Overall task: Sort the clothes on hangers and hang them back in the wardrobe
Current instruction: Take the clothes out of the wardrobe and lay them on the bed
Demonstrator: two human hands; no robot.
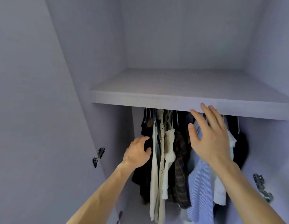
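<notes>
Clothes (169, 151): hung tight under the shelf (140, 97) in the wardrobe (111, 135). Our left hand (137, 152) grips the dark garment (140, 178). Our right hand (210, 139) is spread flat and holds nothing. Risks, as we judge them: tugging could unhook neighbouring hangers, and knuckles could strike the shelf edge. Room: gaps at both ends of the row.

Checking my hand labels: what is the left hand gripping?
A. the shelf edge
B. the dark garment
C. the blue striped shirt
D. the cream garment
B: the left hand curls fingers and thumb onto the dark garment at the row's left end; the right hand is open in front of the blue striped shirt.
</notes>
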